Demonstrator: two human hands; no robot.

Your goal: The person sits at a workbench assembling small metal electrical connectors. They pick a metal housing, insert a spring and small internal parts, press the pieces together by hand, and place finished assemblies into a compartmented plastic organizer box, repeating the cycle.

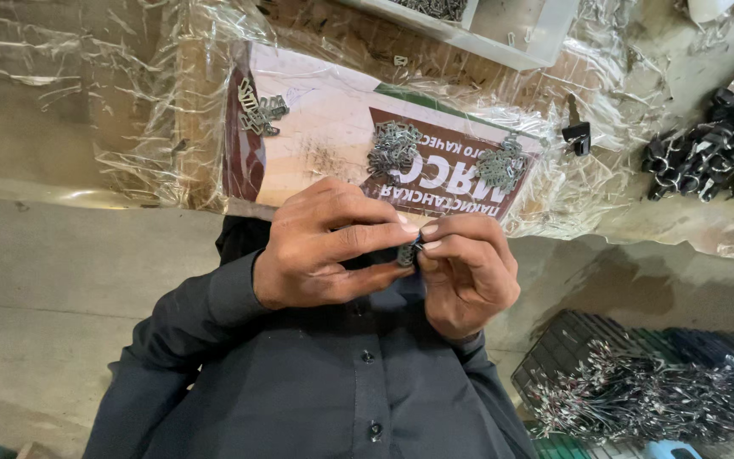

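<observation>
My left hand point(324, 246) and my right hand point(469, 272) meet in front of my dark buttoned shirt point(333, 374). Together they pinch a small grey metal clip point(407, 252) between thumbs and fingertips. Most of the clip is hidden by the fingers. Just beyond the hands lies a printed cardboard sheet point(324, 127) under clear plastic. Three small heaps of similar metal clips rest on it, one at the left point(258, 110), one in the middle point(394, 146) and one at the right point(501, 165).
A pile of black clips point(715, 149) lies at the far right on the plastic-covered bench. A white tray point(503, 30) with more metal parts stands at the top. A dark wire crate point(571, 348) full of wire pieces sits at lower right, on the concrete floor point(53, 289).
</observation>
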